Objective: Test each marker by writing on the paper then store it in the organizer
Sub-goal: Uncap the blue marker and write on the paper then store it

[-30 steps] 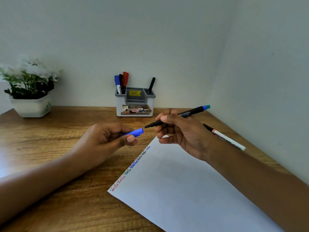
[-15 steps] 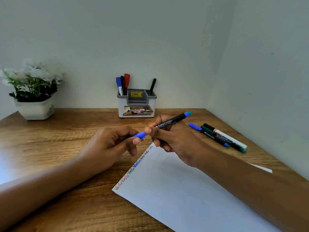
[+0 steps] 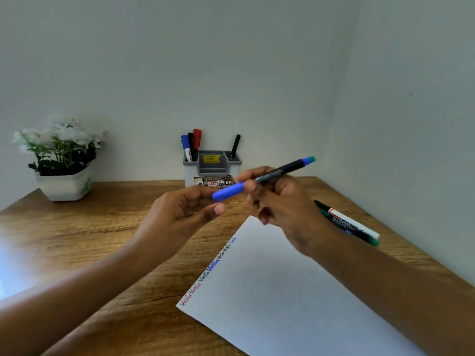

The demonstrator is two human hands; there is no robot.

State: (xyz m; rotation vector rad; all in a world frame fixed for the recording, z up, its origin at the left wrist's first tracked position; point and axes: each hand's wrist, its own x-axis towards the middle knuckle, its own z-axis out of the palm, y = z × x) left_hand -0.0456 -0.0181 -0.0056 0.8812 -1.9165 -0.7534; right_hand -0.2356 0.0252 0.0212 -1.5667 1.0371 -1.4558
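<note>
A person's right hand (image 3: 280, 201) pinches a slim black marker (image 3: 280, 169) in curled fingers, in the air above the far corner of a white sheet of paper (image 3: 282, 291) on a wooden desk (image 3: 77, 240). A second ago the marker's tip was bare, and the left hand (image 3: 180, 217) held its blue cap (image 3: 227, 192) just apart from it. Now the cap sits on the tip. The left hand has loosened: its fingers are relaxed and half open, and the thumb hangs below the cap without touching it. The frame is blurred, but this hand seems to hold nothing.

Both hands have also risen toward the grey and white plastic organizer (image 3: 191, 176) at the desk's back edge, which already holds four pens. A row of small coloured handwritten words (image 3: 209, 268) runs down the paper's left edge.

Judging from this, the marker's writing test is done and the marker is closed, so storing it in the organizer comes next. More work likely remains after that: a white-barrelled marker (image 3: 352, 223) and a green marker (image 3: 370, 240) lie together near the desk's right edge.

A white pot of white flowers (image 3: 64, 187) stands at the back left corner.
</note>
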